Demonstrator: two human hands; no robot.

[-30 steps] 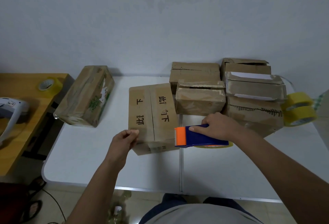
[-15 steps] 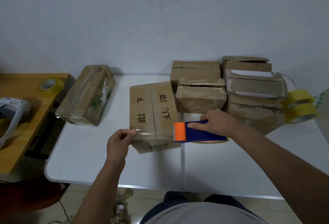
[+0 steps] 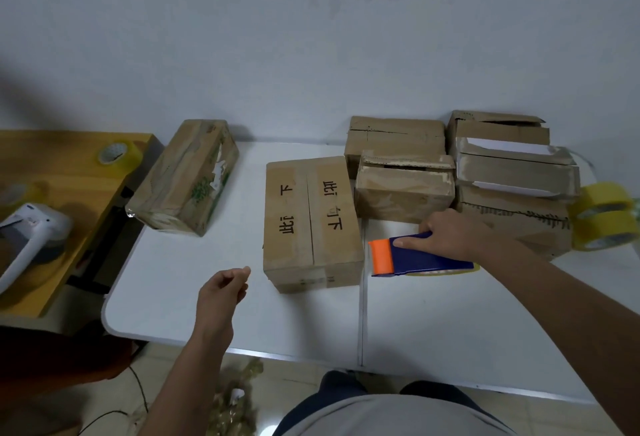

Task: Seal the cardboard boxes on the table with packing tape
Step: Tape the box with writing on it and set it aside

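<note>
On the white table a brown box with black writing is set in the middle. A blue and orange tape holder is held by the right hand just beside the box. The left hand is curled with fingertips pinched together, apart from the box. More boxes are stacked behind.

The table is white. The tape dispenser is dark blue with an orange front end and a sliver of yellow tape beneath. The middle box is plain brown with black characters printed on top. The far left box is brown with a green and white print. Two tape rolls at the right are yellow. The side desk at the left is honey-coloured wood grain, bearing a yellowish roll and a white device. The wall is pale grey-white.
</note>
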